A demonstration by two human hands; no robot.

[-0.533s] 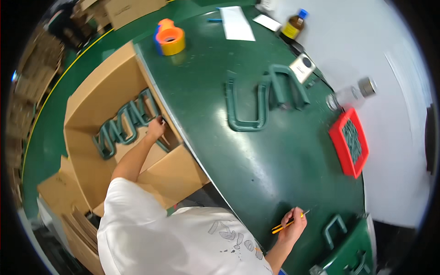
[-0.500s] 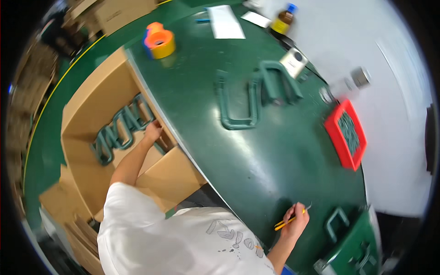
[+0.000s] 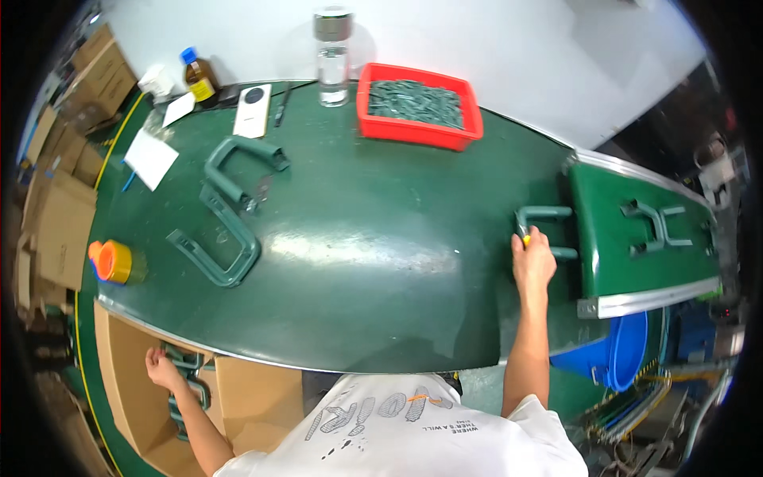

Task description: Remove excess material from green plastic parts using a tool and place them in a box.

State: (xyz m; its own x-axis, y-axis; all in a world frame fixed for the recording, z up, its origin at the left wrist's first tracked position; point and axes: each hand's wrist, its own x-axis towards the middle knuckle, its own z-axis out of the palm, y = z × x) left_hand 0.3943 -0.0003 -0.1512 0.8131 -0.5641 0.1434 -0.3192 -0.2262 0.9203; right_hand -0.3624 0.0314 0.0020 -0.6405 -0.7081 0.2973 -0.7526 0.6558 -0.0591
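Smooth, glossy green desk (image 3: 373, 310); matt brown cardboard box (image 3: 262, 389); smooth, faintly shiny green U-shaped pieces (image 3: 548, 211); shiny red plastic tray (image 3: 413, 135); soft white cloth shirt (image 3: 358, 449).

The person wears a white T-shirt (image 3: 509, 457), its short right sleeve (image 3: 547, 437) ending above a bare forearm (image 3: 528, 342). Across the front run large grey hatched letters (image 3: 348, 418), an orange stroke (image 3: 427, 398) over one end, with dark spatter-like marks (image 3: 342, 449) and small dark print (image 3: 455, 425) close by. The left hand (image 3: 162, 370) and right hand (image 3: 534, 262) are bare
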